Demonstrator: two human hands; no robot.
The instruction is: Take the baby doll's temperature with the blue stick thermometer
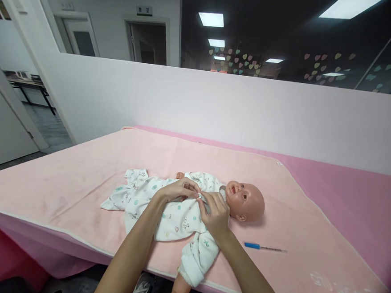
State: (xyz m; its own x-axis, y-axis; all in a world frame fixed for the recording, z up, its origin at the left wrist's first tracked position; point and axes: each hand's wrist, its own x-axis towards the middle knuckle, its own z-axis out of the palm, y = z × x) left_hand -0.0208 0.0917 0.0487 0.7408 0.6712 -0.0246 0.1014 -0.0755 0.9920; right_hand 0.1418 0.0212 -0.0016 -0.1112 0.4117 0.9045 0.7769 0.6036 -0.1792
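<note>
A baby doll (249,203) lies on its back with its head to the right. It wears a white baby romper (177,221) printed with small animals and green dots. Over the doll's chest, my left hand (181,189) pinches the romper's front edge with bent fingers. My right hand (216,210) meets it there, its thumb and fingertips closed on the same edge. A small pale spot, perhaps a snap, shows between the fingertips. One sleeved arm of the doll hangs over the near edge of the bed; the romper's legs look flat at the left.
Under the doll a peach blanket (90,166) covers a pink padded surface (362,194). Right of my right forearm lies a thin stick with a blue end (252,245), resembling a thermometer. Behind stands a low white wall (218,108) with glass above; a doorway opens at the left.
</note>
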